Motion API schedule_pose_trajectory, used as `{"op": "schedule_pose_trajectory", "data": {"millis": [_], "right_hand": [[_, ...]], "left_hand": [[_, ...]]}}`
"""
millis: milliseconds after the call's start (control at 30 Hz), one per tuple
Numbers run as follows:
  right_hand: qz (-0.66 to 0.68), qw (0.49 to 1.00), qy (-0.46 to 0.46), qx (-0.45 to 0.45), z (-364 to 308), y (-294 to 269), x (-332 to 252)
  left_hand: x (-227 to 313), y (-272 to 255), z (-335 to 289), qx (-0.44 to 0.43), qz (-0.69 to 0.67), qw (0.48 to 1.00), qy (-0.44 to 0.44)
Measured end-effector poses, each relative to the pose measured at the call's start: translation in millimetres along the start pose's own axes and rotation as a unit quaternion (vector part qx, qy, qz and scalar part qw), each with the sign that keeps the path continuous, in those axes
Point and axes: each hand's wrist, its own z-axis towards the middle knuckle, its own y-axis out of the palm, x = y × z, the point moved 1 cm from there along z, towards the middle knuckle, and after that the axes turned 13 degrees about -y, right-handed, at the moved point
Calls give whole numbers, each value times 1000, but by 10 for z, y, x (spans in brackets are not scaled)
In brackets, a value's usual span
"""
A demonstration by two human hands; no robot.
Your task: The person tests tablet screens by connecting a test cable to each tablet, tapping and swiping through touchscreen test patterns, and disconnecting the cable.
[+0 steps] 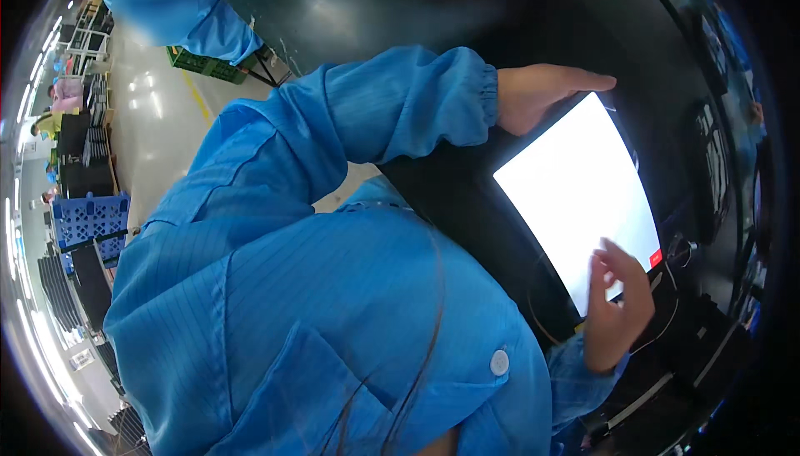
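Note:
A brightly lit white display panel (575, 194) lies at the right, with a small red patch (655, 258) at one corner. My left hand (533, 94) is at the panel's upper edge. One of its fingers stretches along that edge; the others are partly hidden, and the hand appears to grip the panel there. Over the panel's lower end, my right hand (617, 310) is slightly blurred. Its fingers are bent and apart, with nothing seen between them; whether a fingertip touches the screen cannot be told. Both arms wear blue work sleeves.
The panel is over a dark worktop (450, 181). A thin cable (671, 310) runs beside its lower corner. Another person's blue sleeve (179, 2) shows at the upper left, near a green crate (204, 64). A blue plastic basket (90, 219) stands farther off across the floor.

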Motion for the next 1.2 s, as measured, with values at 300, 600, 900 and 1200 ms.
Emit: {"op": "schedule_pose_trajectory", "data": {"millis": [300,600,900,1200], "right_hand": [[452,891,38,28,452,-166,417],[269,928,243,82,40,-809,1050],[36,980,44,-190,66,-893,252],[-30,968,173,-179,67,-810,52]], "left_hand": [[-110,89,30,93,43,986,128],[-247,94,38,81,246,959,114],[-152,49,31,49,296,949,94],[36,-127,93,-199,-144,956,-157]]}}
